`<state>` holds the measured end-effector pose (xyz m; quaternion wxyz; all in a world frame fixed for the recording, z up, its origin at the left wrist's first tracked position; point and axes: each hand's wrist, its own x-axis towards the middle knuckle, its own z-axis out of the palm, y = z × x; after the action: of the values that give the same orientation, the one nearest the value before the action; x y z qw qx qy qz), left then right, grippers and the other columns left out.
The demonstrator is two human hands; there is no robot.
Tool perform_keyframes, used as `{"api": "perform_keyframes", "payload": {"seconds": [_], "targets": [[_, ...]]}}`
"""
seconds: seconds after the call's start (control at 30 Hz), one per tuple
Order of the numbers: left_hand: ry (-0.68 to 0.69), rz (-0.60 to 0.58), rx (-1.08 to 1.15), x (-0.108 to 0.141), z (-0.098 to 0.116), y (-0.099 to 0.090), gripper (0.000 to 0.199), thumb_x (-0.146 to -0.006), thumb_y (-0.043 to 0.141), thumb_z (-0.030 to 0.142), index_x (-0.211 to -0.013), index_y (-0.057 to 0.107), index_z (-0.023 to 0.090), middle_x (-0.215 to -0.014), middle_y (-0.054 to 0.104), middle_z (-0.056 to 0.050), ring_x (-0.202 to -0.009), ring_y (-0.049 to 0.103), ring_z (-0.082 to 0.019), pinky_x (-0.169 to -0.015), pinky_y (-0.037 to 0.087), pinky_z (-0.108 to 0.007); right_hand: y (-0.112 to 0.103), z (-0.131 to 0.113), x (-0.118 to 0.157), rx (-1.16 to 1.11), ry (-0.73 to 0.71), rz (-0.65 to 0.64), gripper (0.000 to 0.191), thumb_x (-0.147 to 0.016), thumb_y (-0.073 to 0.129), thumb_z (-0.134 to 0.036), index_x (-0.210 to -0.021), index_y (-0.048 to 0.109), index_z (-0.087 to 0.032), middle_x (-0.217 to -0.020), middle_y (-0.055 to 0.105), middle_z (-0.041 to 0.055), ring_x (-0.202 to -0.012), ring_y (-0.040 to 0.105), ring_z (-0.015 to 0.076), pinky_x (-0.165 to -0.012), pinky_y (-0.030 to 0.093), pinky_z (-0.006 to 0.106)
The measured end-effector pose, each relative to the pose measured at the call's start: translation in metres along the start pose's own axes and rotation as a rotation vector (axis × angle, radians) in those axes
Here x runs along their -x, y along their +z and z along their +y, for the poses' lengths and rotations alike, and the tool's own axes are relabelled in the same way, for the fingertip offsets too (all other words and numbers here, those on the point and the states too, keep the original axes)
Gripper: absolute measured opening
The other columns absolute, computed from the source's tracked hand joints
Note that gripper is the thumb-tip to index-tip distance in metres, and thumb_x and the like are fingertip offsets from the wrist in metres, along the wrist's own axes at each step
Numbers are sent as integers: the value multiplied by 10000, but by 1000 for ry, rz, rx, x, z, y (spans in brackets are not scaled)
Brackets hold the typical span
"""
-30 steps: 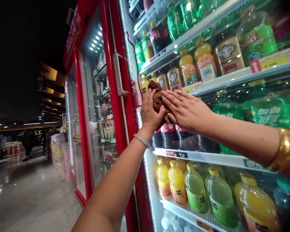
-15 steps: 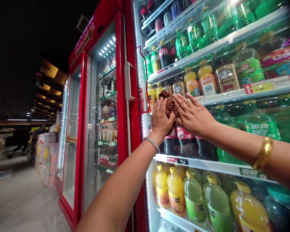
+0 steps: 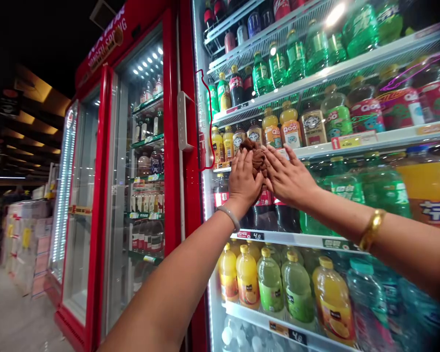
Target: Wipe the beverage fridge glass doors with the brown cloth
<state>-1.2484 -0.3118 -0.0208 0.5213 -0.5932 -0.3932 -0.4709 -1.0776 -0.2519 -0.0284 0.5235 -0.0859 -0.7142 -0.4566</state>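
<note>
A bunched brown cloth [image 3: 259, 160] is pressed up against the glass door of a lit drinks fridge [image 3: 210, 254]. My left hand [image 3: 244, 178] lies over the cloth's left side, its fingers pointing up and its thumb along the lower edge. From the right, my right hand [image 3: 288, 176] reaches in with fingers stretched flat across the cloth's right edge. Both hands hold the cloth between them; their palms are hidden. Behind the glass stand bottles of Qoo juice [image 3: 290, 126], dark cola, and yellow orange drink [image 3: 247, 276].
A white door handle [image 3: 185, 121] on the red frame [image 3: 188, 205] is left of my hands. Another red glass-door cooler [image 3: 102, 195] stands further left. Stacked boxes [image 3: 29, 239] line the floor [image 3: 25, 322] at far left. Lamp glare [image 3: 335, 14] shows at the top.
My hands and the cloth have shifted right across the glass, away from the door handle. The view has turned right with them, so the fridge and bottles sit further left.
</note>
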Motion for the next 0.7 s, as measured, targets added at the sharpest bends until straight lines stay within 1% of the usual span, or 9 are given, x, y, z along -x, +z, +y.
{"api": "perform_keyframes", "payload": {"seconds": [0.07,0.13,0.23,0.3,0.4,0.47,0.57,0.63,0.7], "targets": [[22,-31,12,-2,-3,-3,648,-888,588,217,-1516,439,156,-1640,452,-160,-1582,330,-255,-1329,262,-477,-3,-2,1,-1,-4,-15,664,-1043,364,-341,-1587,301,35,-1684,248,258,-1622,150,310,-1314,129,628],[-49,-19,23,-16,-8,-2,650,-874,606,207,-1505,455,178,-1647,445,-151,-1581,334,-262,-1328,261,-492,-5,2,-9,-16,11,-30,650,-1046,338,-341,-1597,306,2,-1686,266,235,-1619,176,300,-1310,134,637],[-224,66,42,-49,-6,11,634,-869,613,198,-1488,478,200,-1658,431,-140,-1588,317,-280,-1334,224,-531,-8,20,-31,-19,86,-52,645,-1042,317,-357,-1598,327,-30,-1687,307,196,-1602,244,296,-1309,107,645],[-246,82,67,-63,6,23,634,-859,618,184,-1480,489,204,-1655,437,-133,-1592,307,-288,-1339,205,-540,-10,34,-34,-1,129,-68,651,-1031,326,-351,-1594,332,-24,-1694,302,190,-1601,245,295,-1313,81,635],[-184,47,78,-57,29,30,627,-880,593,178,-1495,473,202,-1664,424,-122,-1601,285,-276,-1344,207,-516,-12,42,-18,31,126,-53,668,-1025,327,-338,-1606,296,-10,-1709,265,192,-1616,190,288,-1321,51,609],[-165,3,45,-41,41,25,621,-908,561,182,-1518,445,184,-1672,408,-124,-1605,272,-257,-1347,214,-476,-11,38,-3,40,116,-32,691,-1024,322,-337,-1630,230,-17,-1713,254,194,-1622,166,290,-1318,24,619],[-191,-80,-24,-25,48,11,630,-921,543,178,-1539,419,146,-1682,388,-132,-1605,271,-239,-1349,213,-410,-9,28,9,21,97,-36,729,-1015,325,-329,-1652,139,-25,-1720,229,198,-1624,155,298,-1311,6,638],[-213,-116,-44,-27,51,7,634,-922,547,178,-1541,415,131,-1690,371,-139,-1608,261,-244,-1350,205,-401,-11,29,10,3,67,-63,725,-1019,320,-343,-1651,153,-31,-1723,224,195,-1624,155,295,-1313,18,630],[-218,-125,-41,-39,57,10,627,-928,549,181,-1539,418,136,-1699,356,-140,-1615,243,-249,-1352,189,-411,-17,38,8,5,68,-84,702,-1021,312,-354,-1637,216,-30,-1721,231,195,-1623,158,294,-1313,14,625]]}}
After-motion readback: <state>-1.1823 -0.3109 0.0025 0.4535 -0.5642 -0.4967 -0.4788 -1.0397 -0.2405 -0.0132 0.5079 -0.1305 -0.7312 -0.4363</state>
